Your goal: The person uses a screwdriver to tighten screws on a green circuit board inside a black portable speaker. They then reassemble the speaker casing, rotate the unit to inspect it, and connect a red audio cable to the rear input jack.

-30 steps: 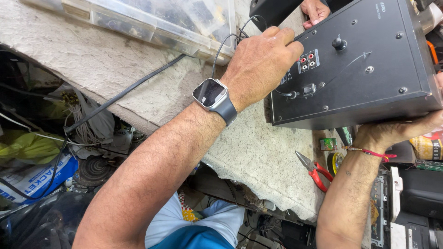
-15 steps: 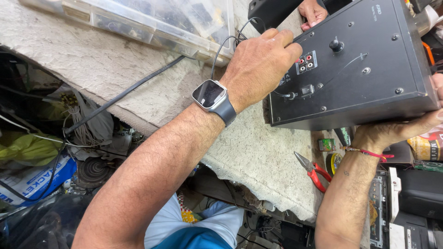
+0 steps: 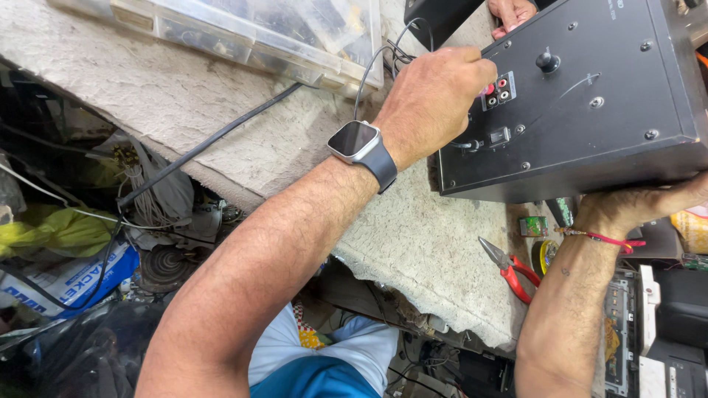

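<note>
A black speaker box lies tilted at the right end of a rough stone slab, its back panel facing me. My left hand, with a smartwatch on the wrist, presses against the red and white jacks, fingers pinched together there. A thin black cable loops up to that hand; its end is hidden by the fingers. My right hand, a red thread around its wrist, grips the box's lower edge from beneath.
Another person's hand rests at the box's top edge. A clear plastic parts organiser sits at the slab's far side. A thick black cable crosses the slab. Red-handled pliers lie near the front edge. Clutter fills the left.
My left hand has edged slightly right onto the jack panel. The box and my right hand hold about the same place.
</note>
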